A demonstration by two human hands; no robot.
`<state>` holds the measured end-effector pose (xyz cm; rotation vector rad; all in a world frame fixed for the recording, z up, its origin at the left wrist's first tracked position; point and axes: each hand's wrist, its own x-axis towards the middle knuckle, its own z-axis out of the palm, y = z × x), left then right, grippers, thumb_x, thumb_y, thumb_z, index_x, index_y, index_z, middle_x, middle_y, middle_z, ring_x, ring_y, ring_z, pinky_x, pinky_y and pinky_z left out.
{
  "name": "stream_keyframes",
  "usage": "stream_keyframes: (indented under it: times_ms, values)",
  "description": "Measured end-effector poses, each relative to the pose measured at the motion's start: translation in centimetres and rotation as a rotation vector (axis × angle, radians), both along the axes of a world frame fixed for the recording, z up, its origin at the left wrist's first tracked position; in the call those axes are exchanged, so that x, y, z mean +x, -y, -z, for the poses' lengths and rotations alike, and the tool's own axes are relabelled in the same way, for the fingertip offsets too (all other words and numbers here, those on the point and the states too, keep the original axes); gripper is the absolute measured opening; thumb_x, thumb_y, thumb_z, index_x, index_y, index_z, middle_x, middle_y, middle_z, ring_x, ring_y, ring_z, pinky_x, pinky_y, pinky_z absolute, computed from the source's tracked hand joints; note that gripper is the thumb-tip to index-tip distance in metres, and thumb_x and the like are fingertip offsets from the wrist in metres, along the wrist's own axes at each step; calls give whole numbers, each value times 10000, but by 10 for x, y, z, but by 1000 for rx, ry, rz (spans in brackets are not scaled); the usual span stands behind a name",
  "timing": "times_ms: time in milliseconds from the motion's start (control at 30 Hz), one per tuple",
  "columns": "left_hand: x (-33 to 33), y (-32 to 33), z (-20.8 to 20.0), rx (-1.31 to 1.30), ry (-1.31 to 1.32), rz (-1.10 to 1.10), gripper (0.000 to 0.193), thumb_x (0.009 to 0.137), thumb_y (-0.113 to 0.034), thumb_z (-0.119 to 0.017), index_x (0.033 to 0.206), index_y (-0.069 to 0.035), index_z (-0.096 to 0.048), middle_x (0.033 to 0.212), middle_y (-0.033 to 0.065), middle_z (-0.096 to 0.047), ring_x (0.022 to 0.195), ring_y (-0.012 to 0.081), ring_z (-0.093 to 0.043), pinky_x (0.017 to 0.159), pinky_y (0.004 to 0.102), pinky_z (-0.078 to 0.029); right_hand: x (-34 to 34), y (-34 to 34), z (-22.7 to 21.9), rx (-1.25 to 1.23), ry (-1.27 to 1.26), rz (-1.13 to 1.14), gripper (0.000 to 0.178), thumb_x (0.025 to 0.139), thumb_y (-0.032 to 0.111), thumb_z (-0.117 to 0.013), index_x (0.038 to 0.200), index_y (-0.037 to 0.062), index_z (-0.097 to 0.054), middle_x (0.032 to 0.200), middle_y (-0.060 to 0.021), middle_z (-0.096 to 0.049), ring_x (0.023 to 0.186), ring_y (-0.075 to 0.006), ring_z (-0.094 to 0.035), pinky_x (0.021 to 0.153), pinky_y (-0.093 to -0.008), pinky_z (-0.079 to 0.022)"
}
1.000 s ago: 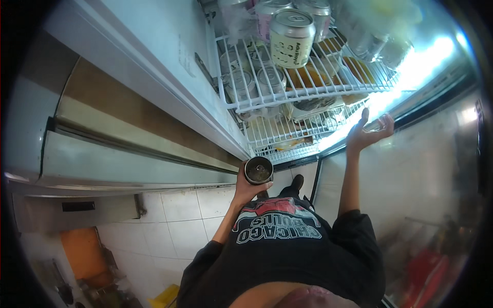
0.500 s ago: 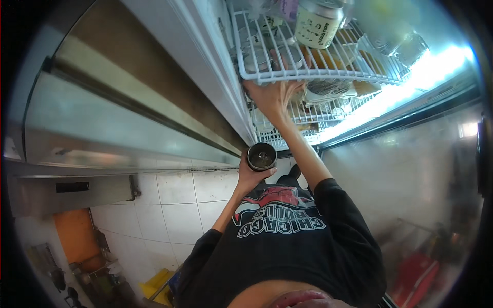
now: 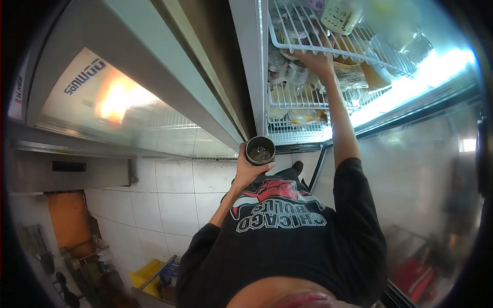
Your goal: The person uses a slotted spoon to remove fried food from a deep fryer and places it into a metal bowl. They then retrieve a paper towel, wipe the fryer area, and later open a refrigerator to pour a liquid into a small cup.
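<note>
Left to right: steel fridge door [image 3: 102, 97] stands shut on the left, white tiled floor [image 3: 169, 200] below. Left hand [image 3: 245, 167] is wrapped round a dark open cup [image 3: 260, 150], fingers closed on its side, held just outside the open compartment. Right hand [image 3: 314, 57] is up at the front rim of the white wire shelf [image 3: 328, 49], fingers curled at the edge — whether it pinches anything I cannot tell. Jars [image 3: 285, 69] sit just beneath, a pale bottle [image 3: 341, 15] on the shelf above. Looks like the picking step — reaching in for an item. Next move calls for a firm grip and a clean pull past the wire rim, cup kept level.
</note>
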<state>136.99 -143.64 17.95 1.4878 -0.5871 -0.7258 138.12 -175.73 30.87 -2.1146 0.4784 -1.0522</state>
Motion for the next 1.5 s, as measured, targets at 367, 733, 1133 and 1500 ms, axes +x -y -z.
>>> stream_keyframes:
  times_ms: [367, 733, 1133, 1500]
  values:
    - [-2, 11, -2, -1, -63, 77, 711, 575, -64, -817, 1154, -8, -409, 1048, 109, -571, 971, 179, -565, 831, 300, -478, -51, -62, -11, -242, 8, 295, 739, 688, 346, -742, 1248, 19, -386, 1213, -203, -418, 1161, -341, -385, 961, -465, -318]
    - [-14, 39, 6, 28, -59, 180, 675, 571, -89, -830, 1100, -26, -415, 1001, 83, -567, 935, 160, -566, 817, 291, -472, -192, 68, 17, 298, 346, 795, 694, 773, 458, -644, 1126, -114, -470, 943, -182, -572, 872, -237, -579, 803, -339, -424]
    - [-27, 68, 5, -23, -74, 384, 702, 567, -95, -839, 1127, -41, -420, 1064, 74, -551, 1003, 155, -532, 889, 303, -428, -191, 53, -16, 284, 466, 897, 445, 742, 363, -728, 496, 43, -540, 456, 19, -446, 409, -43, -365, 392, -226, -272]
    - [-30, 80, -36, -7, 79, 439, 765, 525, -126, -851, 1131, -40, -393, 1055, 75, -528, 1010, 156, -518, 895, 287, -416, -207, -2, -3, 457, 805, 861, 390, 777, 302, -701, 513, 118, -482, 432, 61, -362, 343, -16, -296, 333, -192, -219]
